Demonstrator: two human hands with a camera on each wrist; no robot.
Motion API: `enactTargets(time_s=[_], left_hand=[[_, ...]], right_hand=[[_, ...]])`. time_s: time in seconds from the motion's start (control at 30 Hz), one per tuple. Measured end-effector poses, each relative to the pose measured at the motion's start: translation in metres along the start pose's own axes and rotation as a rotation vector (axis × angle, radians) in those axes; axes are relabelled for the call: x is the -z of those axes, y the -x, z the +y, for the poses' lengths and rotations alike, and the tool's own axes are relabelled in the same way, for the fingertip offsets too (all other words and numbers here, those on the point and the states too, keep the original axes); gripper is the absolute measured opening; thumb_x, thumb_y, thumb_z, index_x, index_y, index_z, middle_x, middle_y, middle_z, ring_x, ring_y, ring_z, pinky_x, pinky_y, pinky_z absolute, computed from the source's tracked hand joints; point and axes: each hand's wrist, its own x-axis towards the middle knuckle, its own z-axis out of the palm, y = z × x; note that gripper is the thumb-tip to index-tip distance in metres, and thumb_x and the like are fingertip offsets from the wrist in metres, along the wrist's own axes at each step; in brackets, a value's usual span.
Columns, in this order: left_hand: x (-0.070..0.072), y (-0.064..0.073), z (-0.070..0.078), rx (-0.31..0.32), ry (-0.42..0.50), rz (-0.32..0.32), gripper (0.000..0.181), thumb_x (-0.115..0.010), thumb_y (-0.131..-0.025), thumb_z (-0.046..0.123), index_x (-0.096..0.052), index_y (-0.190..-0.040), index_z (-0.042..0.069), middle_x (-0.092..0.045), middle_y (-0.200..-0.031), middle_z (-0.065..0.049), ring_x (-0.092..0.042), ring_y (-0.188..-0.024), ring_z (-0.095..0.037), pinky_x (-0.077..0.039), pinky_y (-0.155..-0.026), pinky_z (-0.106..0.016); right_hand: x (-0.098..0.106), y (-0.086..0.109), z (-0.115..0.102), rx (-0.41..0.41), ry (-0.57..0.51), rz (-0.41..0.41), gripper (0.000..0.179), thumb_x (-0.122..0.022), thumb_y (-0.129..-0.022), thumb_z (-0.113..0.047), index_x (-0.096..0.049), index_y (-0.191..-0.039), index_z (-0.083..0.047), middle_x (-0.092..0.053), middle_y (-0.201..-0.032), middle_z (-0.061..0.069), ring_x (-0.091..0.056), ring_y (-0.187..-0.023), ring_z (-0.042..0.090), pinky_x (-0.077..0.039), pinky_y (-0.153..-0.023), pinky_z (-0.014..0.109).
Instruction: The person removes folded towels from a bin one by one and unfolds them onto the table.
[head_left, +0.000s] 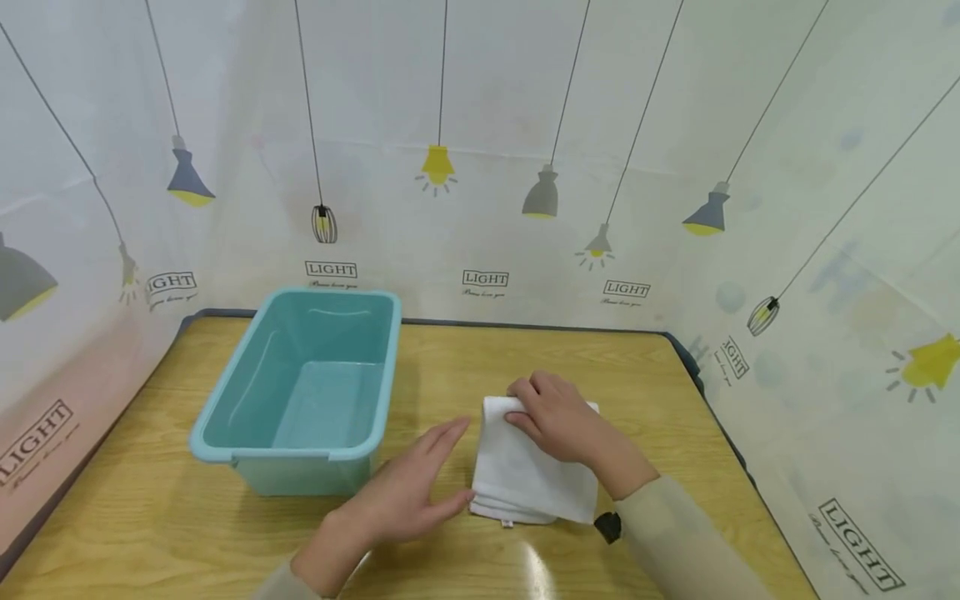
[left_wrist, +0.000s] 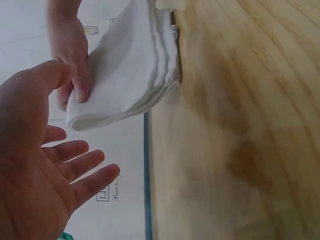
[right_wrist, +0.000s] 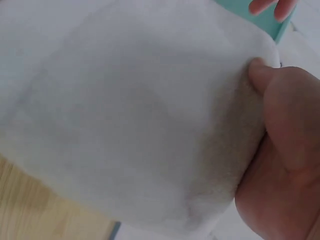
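Note:
A folded white towel (head_left: pixel 528 475) is tilted up off the table, its layered edge and a small tag low toward the front. My right hand (head_left: pixel 558 417) pinches its folded far edge, with the thumb on the near face; the right wrist view shows this thumb (right_wrist: pixel 262 75) pressed on the cloth. Left of the towel, my left hand (head_left: pixel 408 483) is held with fingers spread and nothing in them, its fingertips close to the towel's left side. In the left wrist view a gap shows between the left fingers (left_wrist: pixel 95 180) and the towel.
A teal plastic tub (head_left: pixel 375 454) stands on the left of the wooden table (head_left: pixel 442 567); nothing is seen inside it. Behind the table hangs a pale curtain (head_left: pixel 487 225) printed with lamps. Something small and black (head_left: pixel 608 527) is at the right wrist.

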Motion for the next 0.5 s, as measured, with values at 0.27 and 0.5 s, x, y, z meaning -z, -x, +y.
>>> enactTargets(time_s=[0.27, 0.5], left_hand=[[-0.007, -0.002, -0.012, -0.013, 0.022, -0.017, 0.061, -0.071, -0.107, 0.032, -0.054, -0.161, 0.008, -0.058, -0.158, -0.008, -0.061, -0.144, -0.028, -0.054, -0.116, -0.052], [-0.012, -0.002, -0.017, 0.005, 0.060, -0.036, 0.056, -0.069, -0.109, 0.032, -0.057, -0.158, 0.010, -0.061, -0.154, -0.005, -0.063, -0.140, -0.024, -0.055, -0.114, -0.051]], right_hand=[[-0.029, -0.037, 0.017, 0.002, -0.095, -0.043, 0.027, -0.061, -0.114, -0.029, -0.062, -0.131, -0.009, -0.061, -0.107, 0.008, -0.054, -0.092, 0.022, -0.050, -0.086, 0.044], [-0.047, -0.054, 0.025, -0.104, -0.149, -0.131, 0.032, -0.060, -0.114, -0.036, -0.062, -0.137, -0.014, -0.062, -0.123, 0.010, -0.061, -0.115, 0.031, -0.048, -0.108, 0.055]])
